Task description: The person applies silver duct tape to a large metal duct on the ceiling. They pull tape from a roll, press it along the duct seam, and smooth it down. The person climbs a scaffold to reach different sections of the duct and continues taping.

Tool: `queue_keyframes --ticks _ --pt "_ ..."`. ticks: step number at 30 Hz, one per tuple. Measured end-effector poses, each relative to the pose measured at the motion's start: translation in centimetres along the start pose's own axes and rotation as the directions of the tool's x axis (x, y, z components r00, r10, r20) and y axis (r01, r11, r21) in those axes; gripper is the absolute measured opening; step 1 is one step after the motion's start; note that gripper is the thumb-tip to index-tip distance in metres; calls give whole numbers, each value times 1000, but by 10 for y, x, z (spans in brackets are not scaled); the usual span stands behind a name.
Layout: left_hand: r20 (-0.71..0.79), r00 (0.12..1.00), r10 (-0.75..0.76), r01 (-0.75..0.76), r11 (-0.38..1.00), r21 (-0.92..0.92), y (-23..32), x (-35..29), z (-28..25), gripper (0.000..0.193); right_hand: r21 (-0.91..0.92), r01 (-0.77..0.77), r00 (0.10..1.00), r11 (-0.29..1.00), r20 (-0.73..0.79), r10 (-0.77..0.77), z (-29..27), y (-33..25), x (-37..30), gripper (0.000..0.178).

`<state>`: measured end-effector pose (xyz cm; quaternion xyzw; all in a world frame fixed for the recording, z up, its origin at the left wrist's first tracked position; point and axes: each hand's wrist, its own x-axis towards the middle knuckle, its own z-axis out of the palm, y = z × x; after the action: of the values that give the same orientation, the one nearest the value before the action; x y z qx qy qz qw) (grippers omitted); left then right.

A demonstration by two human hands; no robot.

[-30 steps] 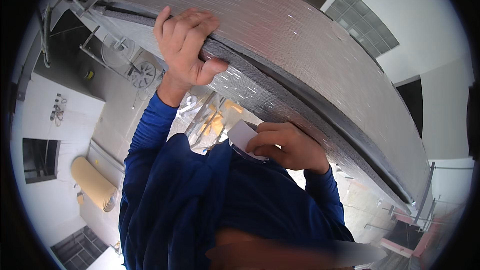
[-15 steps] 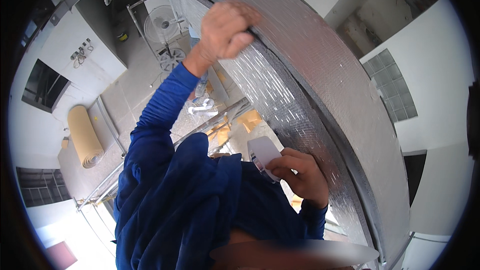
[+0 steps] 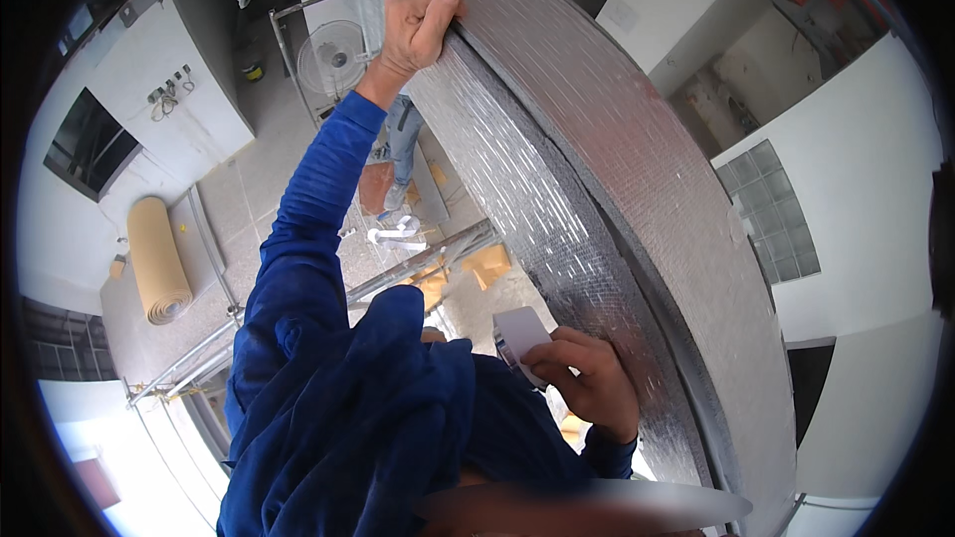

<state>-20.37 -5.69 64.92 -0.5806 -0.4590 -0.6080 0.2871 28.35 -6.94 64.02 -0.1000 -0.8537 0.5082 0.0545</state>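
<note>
A long duct-like body wrapped in silver foil-faced insulation (image 3: 637, 159) runs from the upper middle to the lower right. Along its edge a dark open seam (image 3: 572, 164) separates the top sheet from the side sheet. My left hand (image 3: 422, 24) is closed over this edge near the far end, fingers curled at the seam and thumb on top. Low beside the near part of the wrap, my right hand (image 3: 589, 378) grips a roll of tape (image 3: 521, 336), white on its flat side with a shiny edge. Its back is close to the foil side.
Far below, a person's jeans-clad leg (image 3: 402, 144) shows beside a standing fan (image 3: 333, 57). A rolled tan sheet (image 3: 159, 264) lies on the floor at left. Scaffold rails (image 3: 418, 261) cross beneath me, with white strips (image 3: 396, 231) and yellowish scraps (image 3: 487, 266) lower down.
My left hand has moved farther up along the seam, toward the far end. The right hand still holds the tape roll, slightly lower. More of the person below is visible.
</note>
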Motion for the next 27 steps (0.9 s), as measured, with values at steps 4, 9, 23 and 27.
queue_keyframes --ticks 4,9,23,27 --pt "-51 994 97 -88 982 166 -9 5 -10 34 27 -10 1000 1000 -8 10 2 2 -1 19" --pt "-97 959 266 -184 846 500 -22 6 -16 30 -2 20 1000 1000 -6 -20 3 3 1 22" --pt "-186 933 -307 300 952 -69 -49 3 -15 45 -9 -5 1000 1000 2 5 3 0 5 23" --pt "-237 932 -275 263 961 -81 -51 7 -13 47 -37 9 1000 999 -2 -9 3 3 6 26"
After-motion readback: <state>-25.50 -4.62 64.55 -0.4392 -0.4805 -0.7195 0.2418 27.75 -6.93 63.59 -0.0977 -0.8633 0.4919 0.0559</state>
